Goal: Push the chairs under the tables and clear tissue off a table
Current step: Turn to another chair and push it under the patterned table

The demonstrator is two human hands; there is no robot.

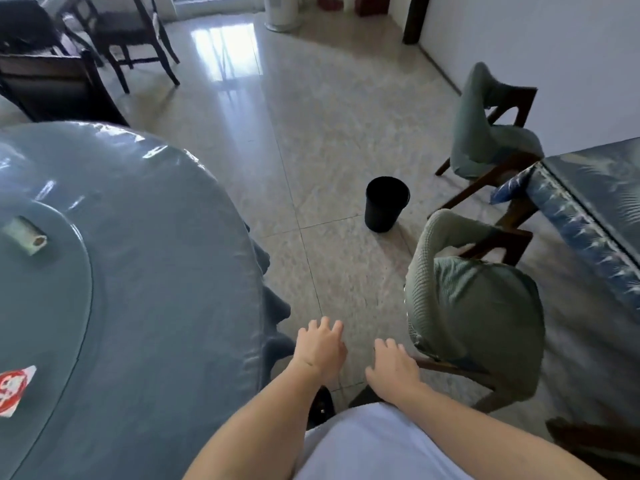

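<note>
Head view, taken standing in the aisle beside the nearer green chair [481,317], the landmark for all positions here. This chair stands angled out from the blue-patterned table [595,202] on its far right side, seat not yet tucked beneath the tabletop, so it appears to be the next one to push in. Beyond it, at the same table's corner, a second green chair [485,133] also stands pulled out. A black bin [386,204] sits on the floor just past the nearer chair, probably kept close for table waste.

The right hand [393,367] reaches forward with fingers spread and relaxed, holding nothing, just short of the chair's wooden frame; whether it touches the wood cannot be told. The left hand [320,348], also spread and holding nothing, hovers over the floor farther from the chair. Both seem poised to take hold of the chair.

Across the aisle from the chair lies the round table [166,271] under a glossy blue cover, carrying a small roll [26,235], possibly tissue, and a red-and-white packet [14,388]. Dark wooden chairs [128,32] stand well beyond.
</note>
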